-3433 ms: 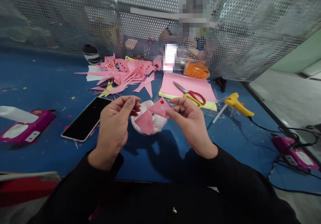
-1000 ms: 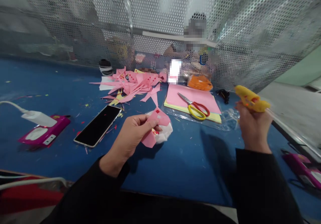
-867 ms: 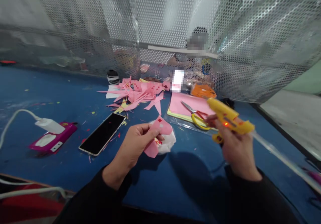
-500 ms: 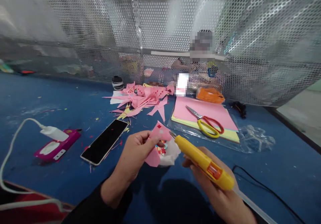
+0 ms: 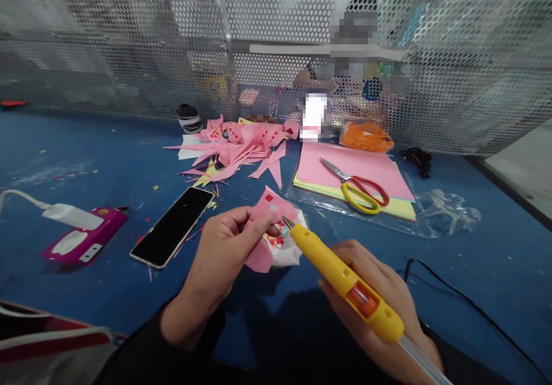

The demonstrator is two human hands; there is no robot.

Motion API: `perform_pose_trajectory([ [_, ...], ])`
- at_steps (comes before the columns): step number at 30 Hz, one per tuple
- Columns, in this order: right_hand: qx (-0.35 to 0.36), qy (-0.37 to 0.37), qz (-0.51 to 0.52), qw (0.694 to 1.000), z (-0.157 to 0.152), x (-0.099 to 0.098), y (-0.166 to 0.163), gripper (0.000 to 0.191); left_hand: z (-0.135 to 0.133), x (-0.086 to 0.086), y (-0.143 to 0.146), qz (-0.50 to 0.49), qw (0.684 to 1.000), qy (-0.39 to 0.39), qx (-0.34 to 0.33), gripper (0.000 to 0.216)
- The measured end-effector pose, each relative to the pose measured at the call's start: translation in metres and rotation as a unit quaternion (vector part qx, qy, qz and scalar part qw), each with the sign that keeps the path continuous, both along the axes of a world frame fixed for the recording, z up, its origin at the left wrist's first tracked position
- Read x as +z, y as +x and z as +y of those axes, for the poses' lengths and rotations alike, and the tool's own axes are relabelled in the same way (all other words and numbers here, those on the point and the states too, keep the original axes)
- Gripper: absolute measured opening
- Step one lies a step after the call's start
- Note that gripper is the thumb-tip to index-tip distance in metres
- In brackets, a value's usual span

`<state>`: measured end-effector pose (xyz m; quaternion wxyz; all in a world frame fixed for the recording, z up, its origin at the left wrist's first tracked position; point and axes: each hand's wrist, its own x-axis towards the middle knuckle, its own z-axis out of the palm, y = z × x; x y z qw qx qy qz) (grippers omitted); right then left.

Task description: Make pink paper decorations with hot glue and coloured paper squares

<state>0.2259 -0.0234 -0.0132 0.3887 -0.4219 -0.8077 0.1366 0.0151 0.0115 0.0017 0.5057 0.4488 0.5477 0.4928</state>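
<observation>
The left hand (image 5: 219,247) pinches a folded pink paper piece (image 5: 268,224) with red squares already stuck on; the right hand (image 5: 371,298) grips a yellow glue gun (image 5: 340,278), nozzle touching the paper, so gluing looks under way, not finished

Bare left hand (image 5: 219,247), bare right hand (image 5: 379,293), black long sleeves, possibly knit

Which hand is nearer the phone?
Left. The left hand sits just right of the phone, pinching pink paper. The right hand grips the glue gun, farther right.
</observation>
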Motion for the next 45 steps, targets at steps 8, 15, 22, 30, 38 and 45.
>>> perform_pose_trajectory([
  [8, -0.001, 0.004, -0.037, 0.999, 0.001, -0.003, 0.001, 0.011, -0.002, 0.003, 0.002, 0.027, 0.999, 0.016, 0.011, 0.021],
  [15, 0.001, -0.017, -0.047, 0.999, -0.002, -0.006, 0.004, 0.002, -0.003, 0.005, 0.002, 0.036, 0.999, 0.022, 0.005, 0.020],
  [22, -0.020, -0.014, -0.050, 0.998, -0.003, -0.005, 0.003, 0.010, -0.004, 0.007, 0.002, 0.059, 0.998, 0.026, 0.003, 0.020],
  [30, -0.041, -0.027, -0.057, 0.997, -0.003, -0.001, 0.000, 0.025, -0.004, 0.008, 0.001, 0.076, 0.997, 0.026, 0.003, 0.020],
  [38, -0.035, -0.018, -0.036, 0.999, -0.002, 0.002, -0.003, 0.027, -0.003, 0.010, 0.003, 0.085, 0.996, 0.021, 0.010, 0.019],
  [45, -0.039, -0.013, -0.037, 0.998, -0.002, 0.003, -0.002, 0.026, -0.004, 0.007, 0.002, 0.072, 0.997, 0.027, 0.003, 0.018],
])
